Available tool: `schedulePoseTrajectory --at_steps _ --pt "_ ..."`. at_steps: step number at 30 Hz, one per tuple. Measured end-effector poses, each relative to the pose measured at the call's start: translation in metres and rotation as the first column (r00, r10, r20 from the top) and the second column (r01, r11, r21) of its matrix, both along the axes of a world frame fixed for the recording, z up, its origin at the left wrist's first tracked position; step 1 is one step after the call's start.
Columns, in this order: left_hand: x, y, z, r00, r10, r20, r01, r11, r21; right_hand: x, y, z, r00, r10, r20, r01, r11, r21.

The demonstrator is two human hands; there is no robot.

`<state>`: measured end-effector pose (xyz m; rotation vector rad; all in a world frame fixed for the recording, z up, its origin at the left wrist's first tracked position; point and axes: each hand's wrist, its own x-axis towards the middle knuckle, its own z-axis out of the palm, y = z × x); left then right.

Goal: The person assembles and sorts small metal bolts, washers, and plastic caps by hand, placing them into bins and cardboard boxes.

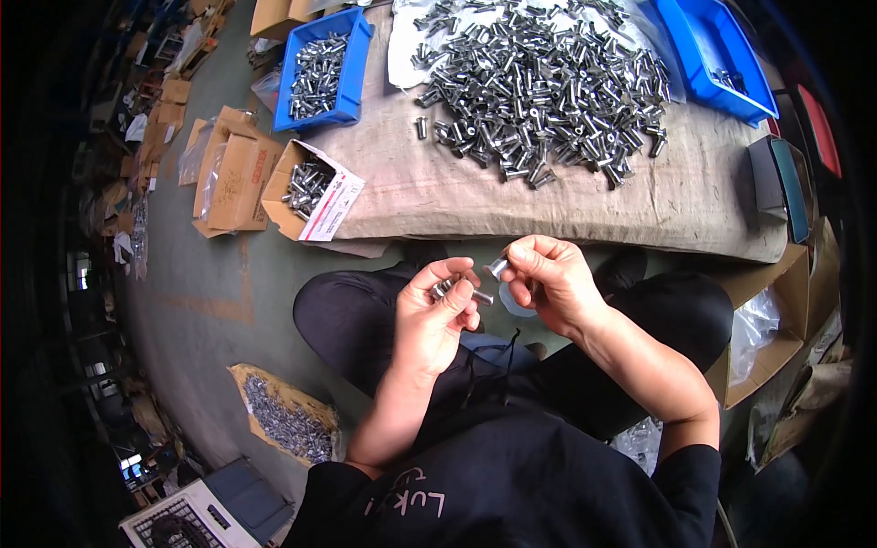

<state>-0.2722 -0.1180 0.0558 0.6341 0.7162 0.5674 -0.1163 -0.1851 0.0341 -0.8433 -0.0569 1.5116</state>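
Observation:
Over my lap, my left hand (427, 320) is closed around a few shiny metal bolts (482, 297), one sticking out past the thumb toward the right. Just to its right, my right hand (565, 285) pinches another metal bolt (498, 267) between thumb and fingers, its wide head facing my left hand. The two hands are close but apart. Beyond them, a large pile of similar bolts (548, 91) spreads over a cloth-covered table (438, 196). A single pair of bolts (421, 128) lies at the pile's left side.
Blue bins with bolts stand at the table's left (358, 73) and right (681, 46). An open cardboard box (285, 215) of bolts sits at the near left corner, beside another carton (239, 178). Small metal parts (283, 416) lie on the floor. A carton (790, 338) holds plastic bags.

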Motion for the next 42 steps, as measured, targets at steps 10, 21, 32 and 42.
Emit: schedulePoseTrajectory --at_steps 10,21,32,42 --pt "0.009 -0.006 0.014 0.995 0.013 -0.095 -0.009 0.999 0.037 0.003 -0.001 -0.006 0.987 0.088 -0.138 -0.078 0.994 0.074" --pt "0.001 -0.005 0.010 0.999 -0.039 0.017 0.038 0.996 0.079 0.004 -0.002 -0.007 0.908 0.171 -0.382 -0.122 0.981 0.148" --pt "0.006 -0.006 0.004 0.990 0.131 -0.058 -0.085 0.860 0.504 -0.005 -0.005 0.008 0.977 0.212 -0.027 -0.205 0.964 0.172" --pt "0.000 -0.003 0.005 0.997 0.079 0.006 -0.078 0.964 0.253 -0.005 -0.008 0.012 0.955 0.070 0.290 -0.124 0.977 0.171"
